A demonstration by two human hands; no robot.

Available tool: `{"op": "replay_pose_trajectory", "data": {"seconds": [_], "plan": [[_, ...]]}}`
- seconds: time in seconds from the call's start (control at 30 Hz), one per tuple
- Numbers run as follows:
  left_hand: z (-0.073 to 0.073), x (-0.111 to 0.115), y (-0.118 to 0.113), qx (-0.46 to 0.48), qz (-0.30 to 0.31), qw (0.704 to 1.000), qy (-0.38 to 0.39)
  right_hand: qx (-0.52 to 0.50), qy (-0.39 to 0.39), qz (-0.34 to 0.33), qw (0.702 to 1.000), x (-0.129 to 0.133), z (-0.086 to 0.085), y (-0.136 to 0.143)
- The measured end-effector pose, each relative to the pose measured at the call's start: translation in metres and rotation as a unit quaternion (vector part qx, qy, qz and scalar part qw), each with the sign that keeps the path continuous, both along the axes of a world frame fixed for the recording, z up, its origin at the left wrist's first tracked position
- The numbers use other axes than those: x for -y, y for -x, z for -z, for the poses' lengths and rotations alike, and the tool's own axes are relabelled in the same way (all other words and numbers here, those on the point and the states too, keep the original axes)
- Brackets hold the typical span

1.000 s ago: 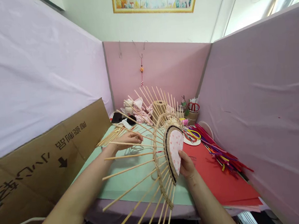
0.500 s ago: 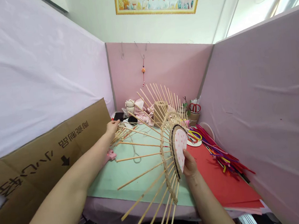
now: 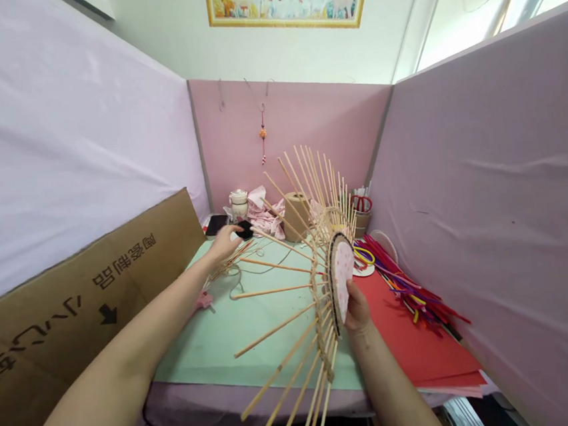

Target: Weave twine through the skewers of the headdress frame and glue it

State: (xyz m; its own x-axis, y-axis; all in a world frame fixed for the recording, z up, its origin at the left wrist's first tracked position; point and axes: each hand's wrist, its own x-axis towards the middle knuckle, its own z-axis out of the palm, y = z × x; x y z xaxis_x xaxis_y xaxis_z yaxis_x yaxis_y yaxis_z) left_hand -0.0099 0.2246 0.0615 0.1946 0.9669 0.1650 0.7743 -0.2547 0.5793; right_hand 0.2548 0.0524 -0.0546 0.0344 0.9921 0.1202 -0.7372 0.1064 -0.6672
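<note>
My right hand point(image 3: 357, 306) grips the lower edge of a round frame point(image 3: 343, 274), which has a pink dotted centre, a dark rim and twine woven round it. Long thin sticks radiate from this frame, which is held tilted nearly edge-on above the table. At the table's back left, my left hand point(image 3: 226, 240) reaches out beside a small black object point(image 3: 244, 229), its fingertips touching or nearly touching it. Loose thin sticks point(image 3: 226, 267) lie under that hand.
Behind stand a white jar point(image 3: 239, 205), crumpled pink cloth point(image 3: 267, 220), a twine roll point(image 3: 296, 217) and a pot with red scissors point(image 3: 362, 205). Coloured pipe cleaners point(image 3: 412, 288) lie on red paper point(image 3: 401, 335) at right. Cardboard point(image 3: 85, 292) leans at left.
My left hand has moved right, from the loose sticks to the black object. The round frame has turned slightly in my right hand. The whole view has shifted a little.
</note>
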Motion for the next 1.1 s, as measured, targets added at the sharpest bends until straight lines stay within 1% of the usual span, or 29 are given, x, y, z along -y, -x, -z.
{"op": "replay_pose_trajectory", "data": {"seconds": [0.03,0.07,0.13,0.17,0.23,0.3,0.33,0.37,0.5,0.6,0.73,0.83,0.9,1.0,1.1], "plan": [[0.000,0.007,-0.009,0.034,0.075,0.997,0.012,0.002,0.002,-0.002,1.000,0.000,0.000,0.001],[0.000,0.016,-0.018,0.062,0.151,0.986,0.029,0.003,0.003,-0.001,1.000,0.000,0.001,0.001],[0.001,0.033,-0.030,0.098,0.284,0.951,0.068,0.006,0.004,0.002,1.000,0.000,0.002,0.002],[0.002,0.040,-0.033,0.109,0.335,0.932,0.088,0.008,0.005,0.002,1.000,0.000,0.003,0.002],[0.001,0.046,-0.033,0.110,0.411,0.891,0.159,0.013,0.003,-0.001,1.000,0.000,0.003,0.002],[-0.003,0.041,-0.025,0.092,0.441,0.862,0.233,0.018,0.000,-0.003,1.000,-0.001,0.003,0.002],[-0.006,0.035,-0.018,0.087,0.441,0.854,0.262,0.020,-0.001,-0.005,1.000,-0.001,0.002,0.002],[-0.010,0.027,-0.010,0.087,0.431,0.855,0.274,0.022,-0.002,-0.007,1.000,-0.001,0.002,0.002],[-0.030,-0.007,0.025,0.101,0.342,0.886,0.295,0.027,0.004,-0.022,0.999,-0.002,-0.001,0.004],[-0.047,-0.025,0.045,0.094,0.302,0.907,0.280,0.037,0.006,-0.028,0.999,-0.001,-0.002,0.007],[-0.071,-0.039,0.060,0.112,0.261,0.924,0.257,0.045,0.019,-0.032,0.998,0.000,-0.004,0.009],[-0.090,-0.042,0.067,0.146,0.244,0.930,0.233,0.047,0.024,-0.029,0.998,0.000,-0.005,0.010],[-0.101,-0.039,0.071,0.177,0.240,0.928,0.223,0.049,0.024,-0.025,0.998,0.000,-0.005,0.010],[-0.115,-0.029,0.074,0.203,0.237,0.925,0.218,0.054,0.025,-0.023,0.998,0.000,-0.007,0.012],[-0.125,-0.018,0.074,0.204,0.239,0.925,0.215,0.057,0.028,-0.028,0.998,-0.001,-0.005,0.013]]}}
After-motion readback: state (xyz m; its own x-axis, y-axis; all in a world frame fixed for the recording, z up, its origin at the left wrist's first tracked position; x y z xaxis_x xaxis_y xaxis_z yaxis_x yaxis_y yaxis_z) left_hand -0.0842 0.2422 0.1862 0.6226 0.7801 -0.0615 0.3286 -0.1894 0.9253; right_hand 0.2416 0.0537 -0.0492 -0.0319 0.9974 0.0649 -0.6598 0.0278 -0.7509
